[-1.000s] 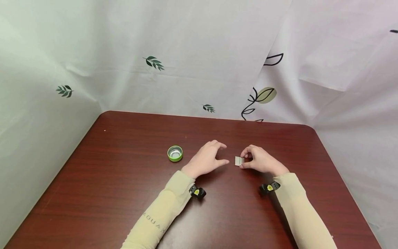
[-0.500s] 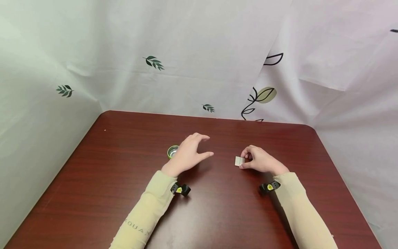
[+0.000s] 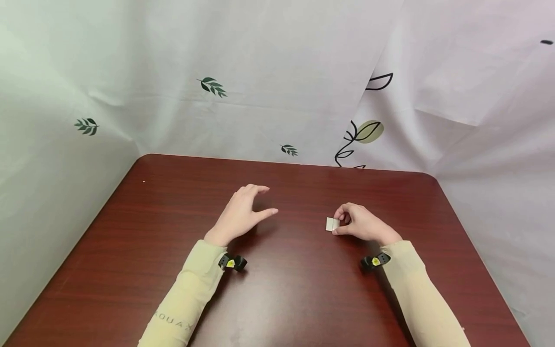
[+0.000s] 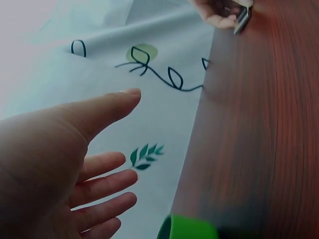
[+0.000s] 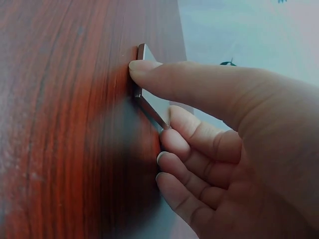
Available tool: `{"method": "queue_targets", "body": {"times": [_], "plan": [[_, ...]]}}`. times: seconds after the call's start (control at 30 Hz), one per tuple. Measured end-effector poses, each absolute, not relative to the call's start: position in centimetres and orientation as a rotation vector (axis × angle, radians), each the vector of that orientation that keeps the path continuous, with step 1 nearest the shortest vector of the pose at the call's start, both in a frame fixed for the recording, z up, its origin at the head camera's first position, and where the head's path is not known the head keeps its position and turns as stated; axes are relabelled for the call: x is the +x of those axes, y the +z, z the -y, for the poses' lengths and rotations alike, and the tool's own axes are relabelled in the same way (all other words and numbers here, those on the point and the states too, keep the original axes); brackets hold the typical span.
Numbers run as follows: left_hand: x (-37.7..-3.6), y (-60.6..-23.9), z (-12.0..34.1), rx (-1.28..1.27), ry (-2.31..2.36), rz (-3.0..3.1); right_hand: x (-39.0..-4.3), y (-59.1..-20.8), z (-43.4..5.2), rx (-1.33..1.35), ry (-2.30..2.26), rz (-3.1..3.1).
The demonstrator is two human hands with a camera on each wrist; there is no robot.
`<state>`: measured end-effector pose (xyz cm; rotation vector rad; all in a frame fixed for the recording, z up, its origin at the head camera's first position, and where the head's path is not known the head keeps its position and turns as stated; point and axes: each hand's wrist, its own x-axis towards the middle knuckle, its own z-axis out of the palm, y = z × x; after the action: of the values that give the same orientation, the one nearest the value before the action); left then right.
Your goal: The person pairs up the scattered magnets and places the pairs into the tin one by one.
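My left hand (image 3: 236, 214) hovers over the table with fingers spread and thumb apart, gripping nothing. A small green round tin (image 4: 192, 228) shows at the bottom of the left wrist view; in the head view the left hand hides it. On the right, my right hand (image 3: 362, 224) pinches a small, thin, silvery plate (image 5: 153, 103) by its edges, thumb on the near side and curled fingers opposite. From above, the plate looks like two pale flat halves with a line between them. It lies at the table surface, and the fingers partly cover it.
A dark reddish wooden table (image 3: 299, 289) with rounded far corners spans the view. Pale cloth (image 3: 260, 72) printed with leaves hangs behind it and along both sides. Each wrist carries a black strap-mounted camera (image 3: 233, 262).
My left hand has moved left, away from the right hand, and now covers the green tin in the head view. The right hand stays where it was with the plate.
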<state>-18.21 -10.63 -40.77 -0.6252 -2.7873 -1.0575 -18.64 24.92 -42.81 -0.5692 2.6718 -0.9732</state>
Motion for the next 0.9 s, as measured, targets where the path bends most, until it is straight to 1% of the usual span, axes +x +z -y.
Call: {"method": "queue_targets", "body": {"times": [0.53, 0.9], "plan": [[-18.0, -42.3, 14.6, -0.523, -1.081, 2.865, -18.4, -42.7, -24.8, -0.567, -0.988, -2.677], [-17.5, -42.9, 15.8, -0.500, -1.132, 2.883, -18.6, -42.8, -24.9, -0.574, -0.982, -2.660]]}}
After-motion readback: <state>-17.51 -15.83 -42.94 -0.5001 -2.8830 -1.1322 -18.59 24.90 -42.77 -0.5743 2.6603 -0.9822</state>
